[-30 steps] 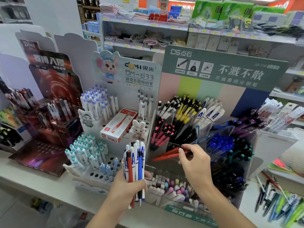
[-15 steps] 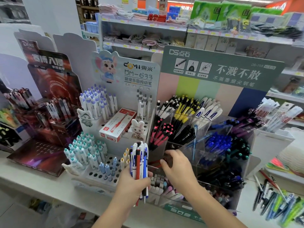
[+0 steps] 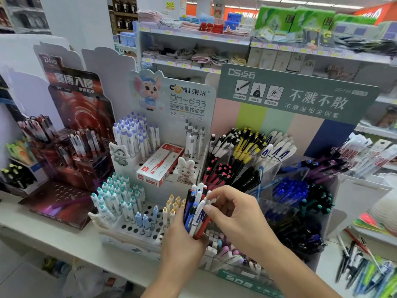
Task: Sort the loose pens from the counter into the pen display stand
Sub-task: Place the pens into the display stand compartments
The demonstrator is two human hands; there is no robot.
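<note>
Left hand [image 3: 182,244] gripped bundle of pens [image 3: 196,209], upright, in front of clear pen display stand [image 3: 279,175] at bench [image 3: 43,231] front edge. Right hand [image 3: 234,214] met bundle top, thumb and forefinger pinching white pen [image 3: 198,216]. Stand compartments held black, yellow, white, pink, blue pens. More loose pens [image 3: 363,269] lay on bench at right edge. White peg-hole stand [image 3: 137,226] just left of hands

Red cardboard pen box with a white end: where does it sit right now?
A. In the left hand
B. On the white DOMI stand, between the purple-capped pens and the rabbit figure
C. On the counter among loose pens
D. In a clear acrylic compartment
B: the red cardboard pen box lies tilted on the white DOMI stand, between the purple-capped pens and the rabbit figure.
</note>
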